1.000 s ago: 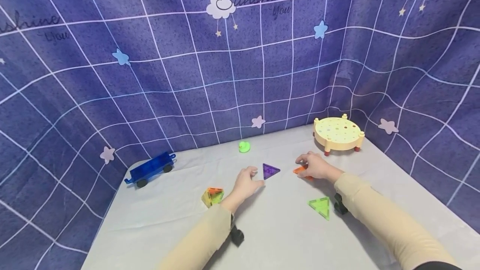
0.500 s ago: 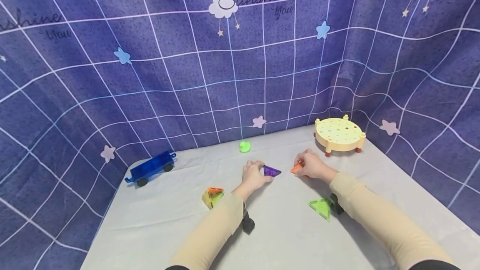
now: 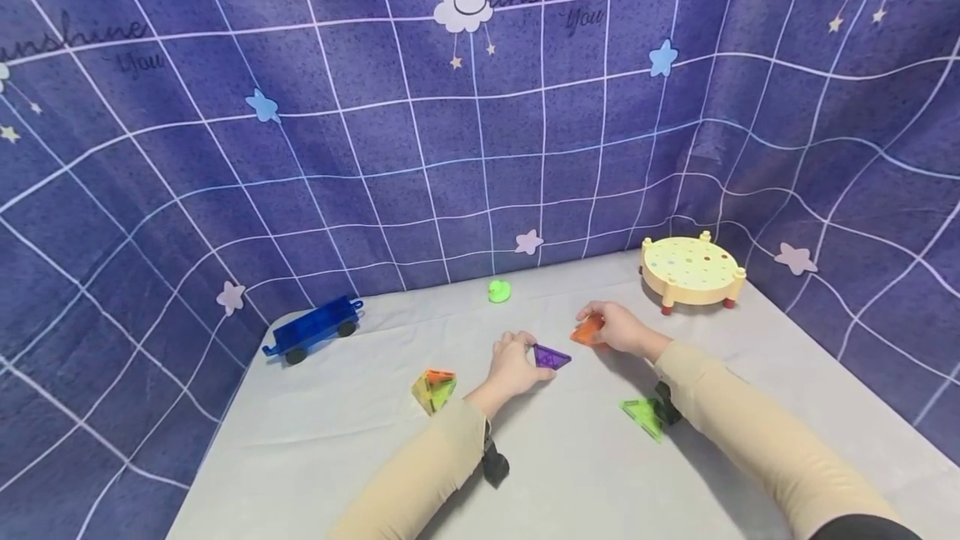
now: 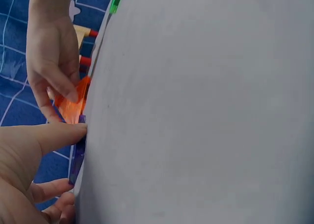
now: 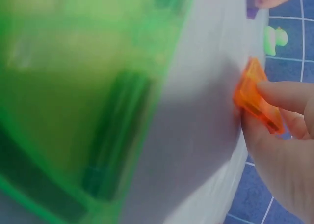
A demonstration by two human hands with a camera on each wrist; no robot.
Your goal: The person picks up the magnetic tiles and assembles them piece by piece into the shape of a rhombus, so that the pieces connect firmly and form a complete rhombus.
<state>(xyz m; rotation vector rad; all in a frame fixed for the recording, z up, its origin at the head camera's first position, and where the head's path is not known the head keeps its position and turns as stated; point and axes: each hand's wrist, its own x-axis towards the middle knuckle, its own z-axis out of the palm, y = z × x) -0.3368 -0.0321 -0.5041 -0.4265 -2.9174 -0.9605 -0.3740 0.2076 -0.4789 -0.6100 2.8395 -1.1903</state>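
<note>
My left hand (image 3: 514,367) pinches a purple triangular magnetic tile (image 3: 553,357) between thumb and fingers, in the middle of the table. In the left wrist view the purple tile (image 4: 77,157) stands tilted up, thumb at one end and fingertips at the other. An orange triangular magnetic tile (image 3: 588,330) is gripped by my right hand (image 3: 618,330), just beyond and right of the purple one. The right wrist view shows this orange tile (image 5: 257,97) held slanted between thumb and fingers, its lower edge close over the table.
A green triangular tile (image 3: 641,417) lies by the right wrist camera. Joined yellow, orange and green tiles (image 3: 435,391) stand left of my left forearm. Along the back are a blue toy wagon (image 3: 313,330), a green duck (image 3: 498,291) and a yellow round toy table (image 3: 692,272).
My left hand has reached right, taken hold of the purple tile and tilted it. The right hand has raised the orange tile and brought it left, closer to the purple one.
</note>
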